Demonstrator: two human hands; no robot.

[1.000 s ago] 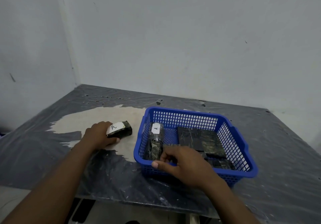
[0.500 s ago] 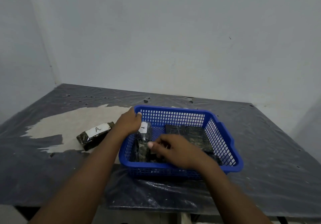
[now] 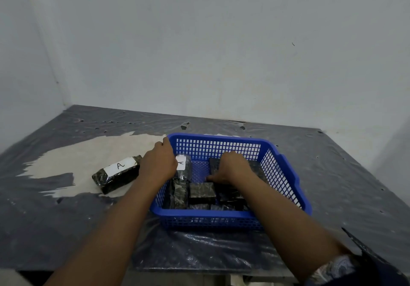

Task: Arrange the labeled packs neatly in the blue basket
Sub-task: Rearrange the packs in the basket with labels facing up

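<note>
Cool, dim, even light fell on my table [image 3: 332, 174], with soft glare on its plastic cover [image 3: 206, 239]. My wide lens bowed the edges; detail was soft.

white labels read "a" — one pack [image 3: 117, 174] outside, one pack [image 3: 183, 167] inside the basket [image 3: 286, 172].

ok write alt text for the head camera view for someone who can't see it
A person's hands are at a blue basket on a plastic-covered table, the left hand at its far left corner beside a pack labeled A, the right hand on dark packs inside. A second pack labeled A lies on the table left of the basket.
</note>
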